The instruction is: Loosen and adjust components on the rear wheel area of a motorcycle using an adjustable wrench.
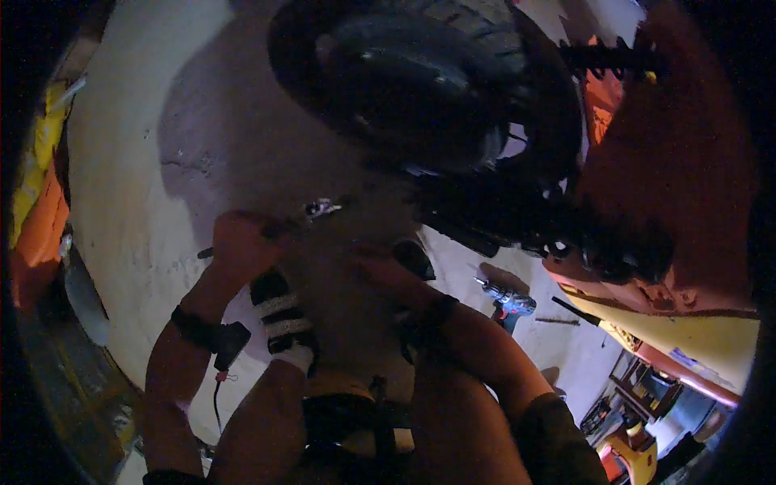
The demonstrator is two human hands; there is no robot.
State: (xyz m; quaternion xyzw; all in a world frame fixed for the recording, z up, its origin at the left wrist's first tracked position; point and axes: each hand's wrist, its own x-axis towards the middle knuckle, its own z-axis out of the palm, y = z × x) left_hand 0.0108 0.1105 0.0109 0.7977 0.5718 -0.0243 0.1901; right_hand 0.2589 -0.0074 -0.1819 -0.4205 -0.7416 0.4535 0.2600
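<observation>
**Bare legs (257,420) below two hands near a small metal part (322,208)**

The shiny metal part sits just ahead and to the right of the left hand (249,242); whether the two touch is too dark to tell. That hand is curled into a loose fist, knuckles up, forearm rising from below, and a dark stub (205,253) pokes out on its left side; whether it grips the stub is unclear. The right hand (384,271) reaches inward, its forearm slanting up and left; its fingers sink into shadow, so their grip cannot be told. Beneath the left hand is a striped shoe (283,311). Ahead of both hands looms a black wheel (388,89), cut off by the upper edge. Right of the right hand, a power drill (515,304) lies on the pale floor (129,210).
</observation>
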